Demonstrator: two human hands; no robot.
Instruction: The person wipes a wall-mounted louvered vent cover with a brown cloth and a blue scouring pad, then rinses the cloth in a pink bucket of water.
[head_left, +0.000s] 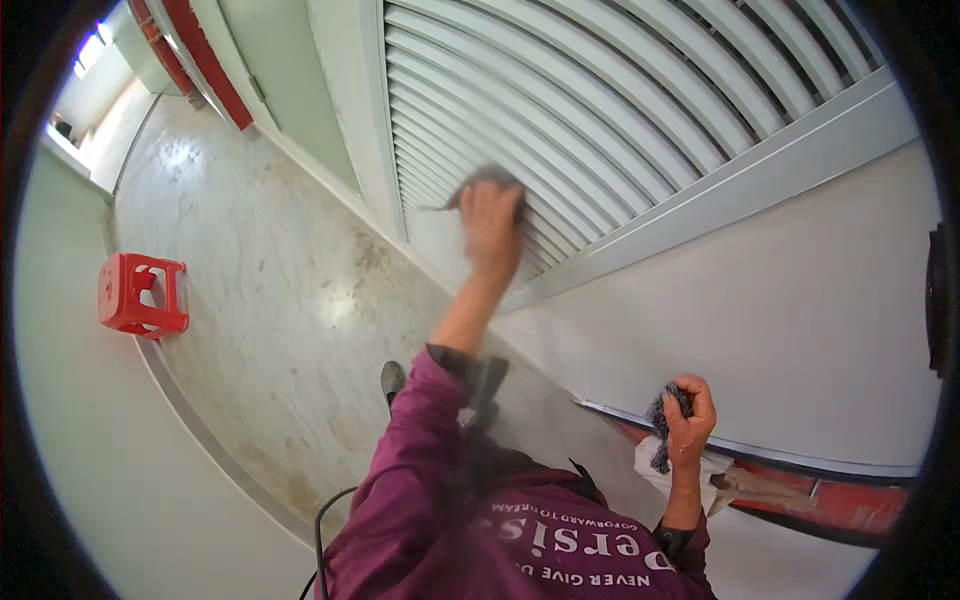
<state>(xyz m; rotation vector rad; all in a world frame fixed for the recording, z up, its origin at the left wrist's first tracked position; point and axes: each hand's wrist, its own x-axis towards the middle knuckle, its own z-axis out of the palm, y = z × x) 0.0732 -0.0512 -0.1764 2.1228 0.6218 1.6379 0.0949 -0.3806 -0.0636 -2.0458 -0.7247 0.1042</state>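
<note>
My left hand (491, 225) presses a dark cloth (487, 178) against the white slats of a louvred panel (540, 142); hand and cloth are blurred. The slats sit in a pale frame (712, 180). Off to the right, my right hand (688, 420) grips a crumpled, speckled dark-grey cloth (663, 420). That hand is in front of a metal-edged strip (810, 459), below the smooth pale wall panel (735, 300). A white cloth (654, 461) hangs just behind the right wrist.
A red plastic stool (142, 296) stands by the left wall (82, 390). The concrete floor (277, 292) bears stains. A black cable (322, 517) runs beside my left arm. Red surfaces (862, 506) show at lower right, and a red-and-silver post (202, 64) at upper left.
</note>
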